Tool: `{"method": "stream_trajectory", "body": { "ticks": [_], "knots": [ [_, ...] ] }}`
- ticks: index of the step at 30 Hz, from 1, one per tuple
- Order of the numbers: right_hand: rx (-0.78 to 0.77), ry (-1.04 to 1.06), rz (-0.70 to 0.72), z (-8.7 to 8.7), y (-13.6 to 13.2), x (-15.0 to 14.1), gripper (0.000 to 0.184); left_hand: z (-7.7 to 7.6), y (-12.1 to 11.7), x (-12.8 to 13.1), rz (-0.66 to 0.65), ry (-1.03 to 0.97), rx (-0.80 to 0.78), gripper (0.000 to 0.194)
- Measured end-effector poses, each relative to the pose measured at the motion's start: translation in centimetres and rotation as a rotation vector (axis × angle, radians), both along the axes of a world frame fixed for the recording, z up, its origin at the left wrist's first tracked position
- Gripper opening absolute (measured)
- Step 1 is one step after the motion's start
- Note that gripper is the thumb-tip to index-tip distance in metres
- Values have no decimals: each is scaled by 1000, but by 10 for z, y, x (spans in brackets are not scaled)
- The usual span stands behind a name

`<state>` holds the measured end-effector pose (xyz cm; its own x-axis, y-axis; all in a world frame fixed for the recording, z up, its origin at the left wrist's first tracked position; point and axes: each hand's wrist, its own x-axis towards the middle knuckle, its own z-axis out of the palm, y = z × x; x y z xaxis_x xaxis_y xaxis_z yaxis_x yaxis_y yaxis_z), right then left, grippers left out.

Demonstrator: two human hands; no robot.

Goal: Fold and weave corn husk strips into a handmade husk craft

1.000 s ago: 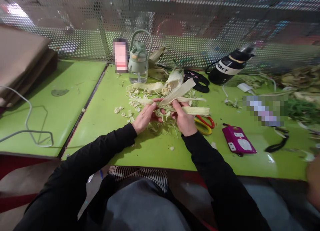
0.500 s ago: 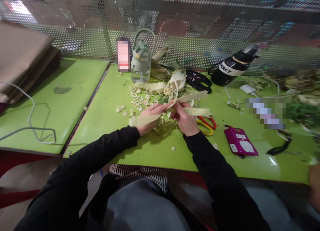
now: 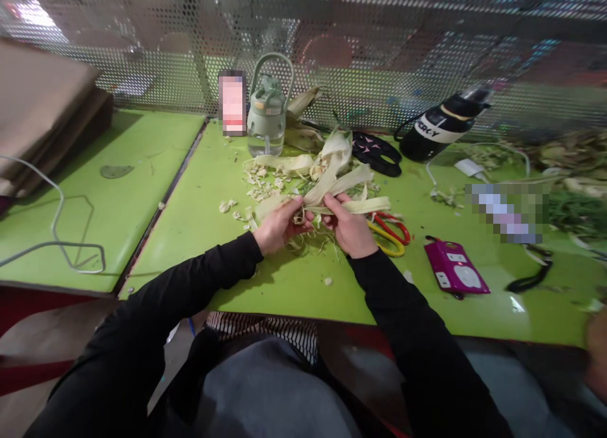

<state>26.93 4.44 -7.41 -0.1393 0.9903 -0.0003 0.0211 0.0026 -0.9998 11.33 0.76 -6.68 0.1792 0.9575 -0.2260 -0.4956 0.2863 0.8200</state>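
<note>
My left hand (image 3: pixel 281 225) and my right hand (image 3: pixel 349 225) are closed on pale corn husk strips (image 3: pixel 332 184) above the green table. The strips fan out from between my fingers, several up and to the right, one to the left over the back of my left hand. Both thumbs lie on top; most fingertips are hidden beneath the husk. Under and behind my hands lie small scraps (image 3: pixel 268 185) and thin shreds. A larger piece of husk (image 3: pixel 287 165) rests just beyond. Right beside my right hand are scissors with red and yellow handles (image 3: pixel 389 243), partly covered.
A pale green water bottle (image 3: pixel 266 119) and a blurred phone (image 3: pixel 232 103) stand at the back, before a perforated metal screen. Farther right are a black bottle (image 3: pixel 434 131), a purple power socket (image 3: pixel 458 267) and a charger with cable (image 3: pixel 469 168). Cardboard (image 3: pixel 47 115) lies left.
The husk strips were turned and rearranged between my hands. My left hand reached across, then drew back to the left, and the strips now fan out in several directions.
</note>
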Motion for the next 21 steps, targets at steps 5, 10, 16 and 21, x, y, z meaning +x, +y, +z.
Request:
{"method": "stream_trajectory", "body": {
  "ticks": [5, 10, 16, 21],
  "knots": [
    [6, -29, -8, -1, 1, -1, 46, 2, 4, -6, -88, -88, -96, 15],
    [160, -202, -41, 2, -2, 4, 38, -5, 8, -9, -90, 69, 20, 18],
    [394, -319, -2, 12, -10, 5, 26, -4, 9, -5, 16, 12, -40, 21],
    [-30, -64, 16, 4, -3, -1, 36, -2, 8, -7, 65, -26, 20, 22]
  ]
}}
